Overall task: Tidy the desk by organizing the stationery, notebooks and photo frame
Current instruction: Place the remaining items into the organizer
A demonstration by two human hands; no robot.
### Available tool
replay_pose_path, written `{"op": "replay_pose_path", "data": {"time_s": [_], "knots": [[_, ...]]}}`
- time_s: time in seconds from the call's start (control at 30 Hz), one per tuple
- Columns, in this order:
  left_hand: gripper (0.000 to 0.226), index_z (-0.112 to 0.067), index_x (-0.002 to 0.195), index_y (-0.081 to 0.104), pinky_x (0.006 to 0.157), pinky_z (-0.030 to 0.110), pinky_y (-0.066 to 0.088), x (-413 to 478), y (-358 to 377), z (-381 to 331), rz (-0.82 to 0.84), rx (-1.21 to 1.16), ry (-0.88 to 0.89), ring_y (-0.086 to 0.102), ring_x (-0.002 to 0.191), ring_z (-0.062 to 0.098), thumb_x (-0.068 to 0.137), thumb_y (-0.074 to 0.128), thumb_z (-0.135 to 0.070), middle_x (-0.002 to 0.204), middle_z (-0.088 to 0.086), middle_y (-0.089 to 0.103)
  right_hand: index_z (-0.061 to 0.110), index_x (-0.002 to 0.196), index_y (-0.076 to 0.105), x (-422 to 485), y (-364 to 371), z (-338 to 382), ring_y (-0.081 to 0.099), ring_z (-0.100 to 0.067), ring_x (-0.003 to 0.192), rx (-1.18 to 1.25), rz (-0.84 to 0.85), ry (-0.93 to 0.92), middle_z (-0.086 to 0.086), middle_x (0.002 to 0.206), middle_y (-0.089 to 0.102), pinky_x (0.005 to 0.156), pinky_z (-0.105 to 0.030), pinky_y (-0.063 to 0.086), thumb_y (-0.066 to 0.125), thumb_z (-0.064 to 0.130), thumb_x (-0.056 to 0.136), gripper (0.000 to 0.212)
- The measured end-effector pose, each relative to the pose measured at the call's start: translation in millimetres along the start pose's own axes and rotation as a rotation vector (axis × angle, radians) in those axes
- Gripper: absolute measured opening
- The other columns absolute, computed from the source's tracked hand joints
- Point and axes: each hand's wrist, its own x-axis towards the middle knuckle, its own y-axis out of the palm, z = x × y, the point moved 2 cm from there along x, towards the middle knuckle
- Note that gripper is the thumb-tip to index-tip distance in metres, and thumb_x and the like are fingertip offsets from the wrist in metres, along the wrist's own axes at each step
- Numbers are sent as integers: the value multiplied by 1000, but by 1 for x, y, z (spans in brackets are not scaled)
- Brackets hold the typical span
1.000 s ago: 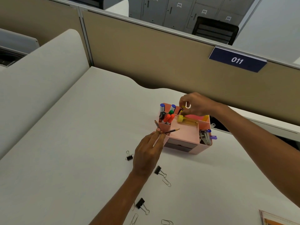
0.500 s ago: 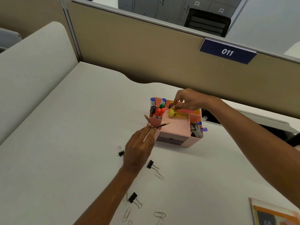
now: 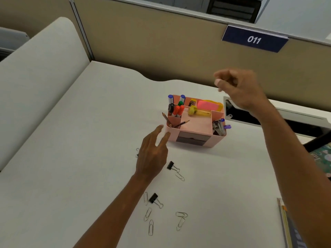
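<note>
Your left hand hovers empty, fingers spread, beside the organizer; your right hand, loosely curled, holds nothing.

Left hand has let go of the pencils, which now stand in the organizer; its fingers are spread, empty. Right hand lifted off the organizer, now raised above it, loosely curled.

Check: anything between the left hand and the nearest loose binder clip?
Nothing visible. The binder clip lies on bare desk just right of the left hand, a paper clip touching its far side.
</note>
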Motion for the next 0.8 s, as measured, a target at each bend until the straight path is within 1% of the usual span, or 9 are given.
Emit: {"op": "replay_pose_path", "data": {"time_s": [0.1,0.17,0.27,0.33,0.4,0.47,0.57,0.63,0.8], "knots": [[34,-5,113,64,85,38,51,-14,-18,20,5,34,-178,58,104,29,79,66,0,121,16,58,8,103,67,-64,-1,20,60,-8,59,297,-76,14,-4,78,68,57,-14,50,57,10,94,14],[30,-7,111,64,82,39,48,-25,-30,38,57,82,-304,56,99,29,81,64,-3,112,10,57,6,96,70,-107,17,24,58,-10,56,404,12,66,-2,72,67,55,-16,49,59,6,92,12],[29,-9,114,62,85,38,42,-41,-44,62,145,125,-458,53,99,28,86,61,-12,110,7,55,16,91,72,-162,57,14,61,-7,63,384,211,209,6,73,69,60,-18,50,63,12,90,10],[28,-11,115,62,85,36,41,-46,-51,66,169,127,-464,53,98,26,86,61,-14,109,5,56,23,86,71,-192,82,1,62,-5,70,344,271,293,12,78,69,65,-17,49,64,14,90,11],[26,-13,113,62,85,33,41,-44,-55,57,185,81,-425,54,97,23,87,61,-15,107,2,57,25,85,71,-215,101,-10,61,-4,72,300,287,355,11,81,70,65,-14,46,65,16,89,11],[23,-15,111,63,83,32,46,-36,-55,40,194,24,-357,55,94,19,88,61,-16,105,-1,59,22,90,70,-226,114,-18,61,-8,66,390,254,466,3,81,70,61,-16,47,65,14,89,10],[23,-13,109,64,79,31,54,-19,-49,8,206,-19,-181,59,92,18,86,63,-11,106,1,63,12,103,68,-219,122,-28,60,-23,62,812,107,748,-14,82,71,59,-33,49,60,10,92,14],[28,-9,108,67,79,29,53,-6,-43,-19,238,-13,-15,63,94,22,80,68,-4,107,7,67,8,110,65,-205,129,-32,59,-26,65,1070,30,881,-19,87,69,61,-36,49,59,14,93,19],[46,-6,114,66,82,32,54,28,-22,-71,369,7,286,65,101,23,70,77,0,113,10,68,10,115,65,-175,146,-26,58,-27,78,1406,-89,927,-17,100,67,65,-34,51,62,26,91,28]]}}
